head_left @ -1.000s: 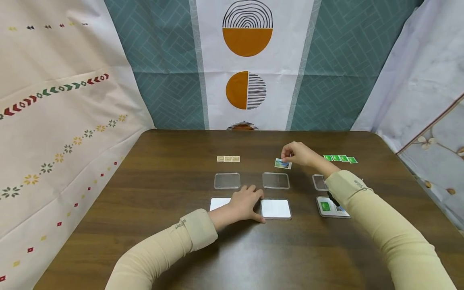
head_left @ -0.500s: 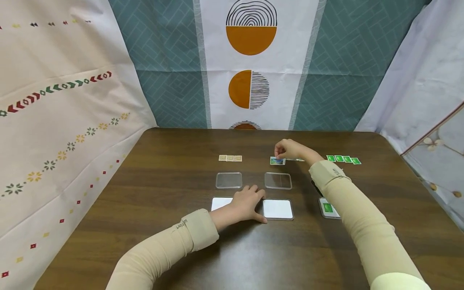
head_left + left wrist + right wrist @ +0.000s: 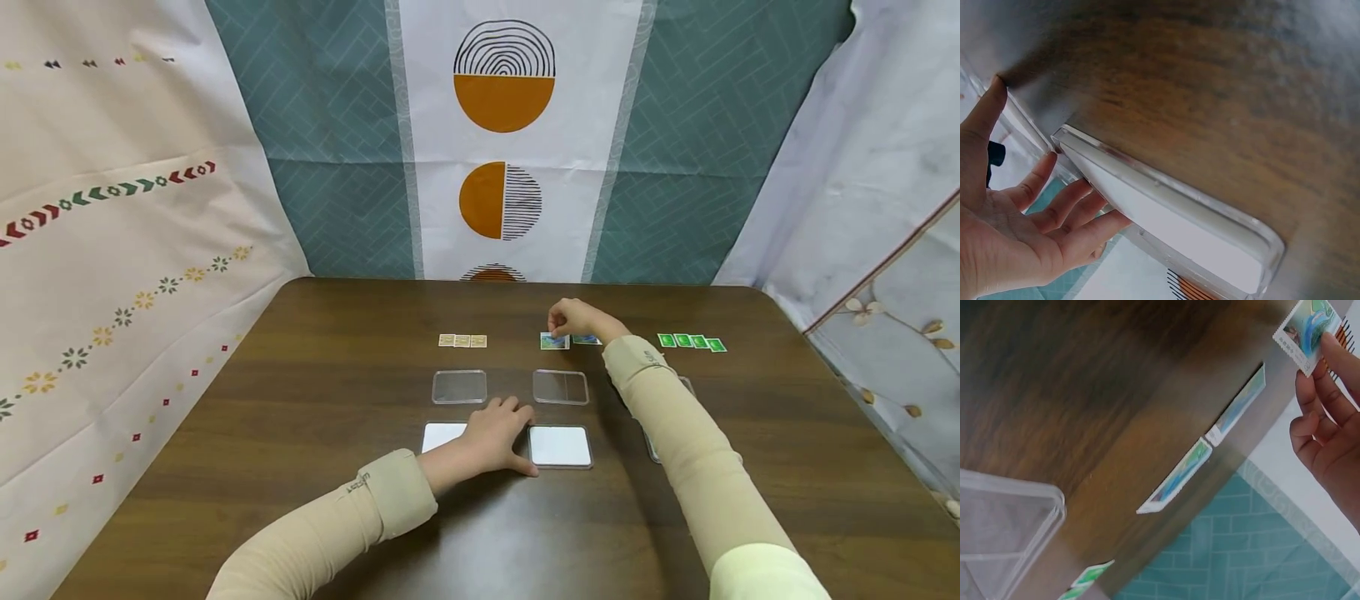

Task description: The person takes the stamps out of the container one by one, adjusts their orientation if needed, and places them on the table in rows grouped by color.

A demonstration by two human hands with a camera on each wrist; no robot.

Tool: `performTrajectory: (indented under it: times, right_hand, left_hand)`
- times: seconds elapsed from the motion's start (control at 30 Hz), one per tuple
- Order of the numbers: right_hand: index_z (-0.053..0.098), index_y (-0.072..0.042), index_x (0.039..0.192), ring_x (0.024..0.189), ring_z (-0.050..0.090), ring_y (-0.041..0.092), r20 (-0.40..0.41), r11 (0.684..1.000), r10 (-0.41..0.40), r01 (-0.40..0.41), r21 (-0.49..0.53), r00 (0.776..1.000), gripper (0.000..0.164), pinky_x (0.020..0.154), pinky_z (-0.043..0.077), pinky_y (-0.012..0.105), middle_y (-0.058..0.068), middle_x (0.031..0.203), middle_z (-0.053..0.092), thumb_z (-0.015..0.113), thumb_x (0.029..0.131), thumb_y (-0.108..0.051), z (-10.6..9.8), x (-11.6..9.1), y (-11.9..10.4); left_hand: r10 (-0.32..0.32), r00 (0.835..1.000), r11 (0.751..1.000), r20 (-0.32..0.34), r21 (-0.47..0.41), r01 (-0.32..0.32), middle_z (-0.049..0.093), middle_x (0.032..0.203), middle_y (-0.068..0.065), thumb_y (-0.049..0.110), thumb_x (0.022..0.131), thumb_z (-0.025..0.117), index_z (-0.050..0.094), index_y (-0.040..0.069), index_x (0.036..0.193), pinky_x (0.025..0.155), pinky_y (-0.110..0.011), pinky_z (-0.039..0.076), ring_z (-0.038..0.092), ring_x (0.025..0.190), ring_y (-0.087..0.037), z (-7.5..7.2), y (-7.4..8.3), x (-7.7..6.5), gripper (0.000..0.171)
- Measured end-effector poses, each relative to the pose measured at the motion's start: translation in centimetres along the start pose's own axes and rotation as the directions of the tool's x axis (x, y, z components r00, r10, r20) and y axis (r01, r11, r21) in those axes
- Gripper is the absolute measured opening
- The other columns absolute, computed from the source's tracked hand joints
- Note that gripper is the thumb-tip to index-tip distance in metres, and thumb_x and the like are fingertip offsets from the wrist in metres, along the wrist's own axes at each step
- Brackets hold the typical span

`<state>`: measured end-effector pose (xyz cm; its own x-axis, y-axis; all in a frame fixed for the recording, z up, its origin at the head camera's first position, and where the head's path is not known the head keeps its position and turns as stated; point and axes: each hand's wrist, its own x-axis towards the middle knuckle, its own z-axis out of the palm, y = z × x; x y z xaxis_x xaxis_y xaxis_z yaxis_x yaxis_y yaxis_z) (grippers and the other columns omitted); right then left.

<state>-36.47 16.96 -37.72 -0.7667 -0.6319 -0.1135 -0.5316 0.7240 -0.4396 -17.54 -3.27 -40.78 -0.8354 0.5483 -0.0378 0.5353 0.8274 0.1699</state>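
Note:
My right hand [image 3: 576,318] is at the far part of the table, pinching a blue-green postage stamp [image 3: 1307,334] between thumb and fingers. In the right wrist view two similar stamps [image 3: 1179,475] lie on the wood beside it. Between two white-topped clear cases my left hand [image 3: 491,435] rests with its fingers spread. Its fingertips are right at the edge of the left case [image 3: 1166,212], and its thumb lies near the corner of the right case [image 3: 560,447]. Part of the left case is hidden under that hand in the head view.
Two clear lids, a left lid [image 3: 459,387] and a middle lid [image 3: 561,387], lie behind the cases. Several tan stamps [image 3: 462,341] form a row at far left, several green stamps [image 3: 692,342] at far right. My right sleeve [image 3: 682,425] mostly hides another lid and case.
My right hand has moved left with the stamp, which now sits straighter. Blue stamps have come into view to its right. The left hand stays in place while the head view shifts slightly.

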Motion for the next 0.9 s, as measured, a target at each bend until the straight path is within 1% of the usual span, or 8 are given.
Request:
performTrajectory:
  times: [0.13,0.23,0.43,0.57,0.67,0.77,0.9]
  right_hand:
    - [0.061,-0.001,0.077,0.066,0.049,0.015,-0.034,0.995,0.085,-0.087,-0.052,0.996,0.009,0.065,0.043,0.028,0.006,0.072,0.059,0.066,0.084,-0.002,0.4,0.3,0.2]
    - [0.060,-0.003,0.075,0.070,0.052,0.018,-0.055,0.988,0.127,-0.132,-0.083,0.990,0.011,0.069,0.045,0.033,0.007,0.075,0.060,0.067,0.084,-0.003,0.5,0.4,0.5]
    - [0.061,-0.004,0.076,0.079,0.057,0.023,-0.062,0.983,0.159,-0.164,-0.082,0.985,0.011,0.077,0.048,0.040,0.011,0.083,0.064,0.066,0.085,-0.004,1.0,0.8,1.0]
    - [0.061,-0.003,0.074,0.083,0.058,0.026,-0.090,0.976,0.193,-0.201,-0.089,0.977,0.011,0.080,0.048,0.043,0.013,0.086,0.065,0.067,0.084,-0.004,1.1,0.9,0.9]
    - [0.061,-0.003,0.074,0.083,0.058,0.027,-0.106,0.974,0.201,-0.210,-0.086,0.974,0.012,0.080,0.048,0.043,0.014,0.086,0.065,0.067,0.083,-0.004,1.2,1.1,0.9]
    - [0.061,-0.004,0.075,0.082,0.057,0.026,-0.104,0.974,0.200,-0.209,-0.086,0.974,0.011,0.080,0.048,0.042,0.013,0.087,0.064,0.067,0.084,-0.005,1.3,1.3,0.8]
    - [0.061,-0.004,0.075,0.081,0.057,0.026,-0.110,0.969,0.220,-0.231,-0.093,0.969,0.012,0.078,0.047,0.041,0.012,0.087,0.064,0.067,0.085,-0.007,1.4,1.5,0.7]
  left_hand:
    - [0.018,1.000,1.000,0.000,-0.010,-0.018,0.057,0.105,-0.001,0.057,0.062,0.080,0.058,0.019,0.109,0.064,-0.034,0.050,0.055,0.095,-0.022,-0.1,0.1,0.0,0.064]
    - [0.020,1.000,1.000,0.017,-0.003,-0.020,0.058,0.107,-0.001,0.057,0.062,0.079,0.058,0.018,0.111,0.063,-0.033,0.050,0.055,0.095,-0.020,-0.2,0.3,0.1,0.066]
    - [0.003,0.999,1.000,0.047,0.004,-0.003,0.057,0.109,-0.001,0.058,0.062,0.078,0.058,0.019,0.113,0.064,-0.033,0.050,0.055,0.096,-0.020,-0.1,0.3,0.2,0.067]
    - [0.005,0.999,1.000,0.040,0.000,-0.005,0.057,0.109,-0.001,0.057,0.063,0.078,0.057,0.019,0.113,0.064,-0.033,0.050,0.054,0.097,-0.020,-0.1,0.3,0.2,0.066]
    - [-0.002,0.999,1.000,0.033,0.000,0.002,0.057,0.107,-0.001,0.057,0.063,0.079,0.057,0.019,0.112,0.065,-0.034,0.050,0.055,0.097,-0.021,-0.3,0.3,0.2,0.066]
    - [-0.013,0.999,1.000,0.037,0.007,0.013,0.057,0.107,-0.001,0.057,0.063,0.079,0.057,0.020,0.112,0.066,-0.035,0.051,0.055,0.098,-0.021,-0.4,0.2,0.1,0.066]
    - [-0.014,0.999,1.000,0.035,0.010,0.013,0.056,0.107,-0.001,0.057,0.063,0.079,0.057,0.020,0.113,0.065,-0.035,0.050,0.054,0.097,-0.021,-0.4,0.0,0.0,0.066]
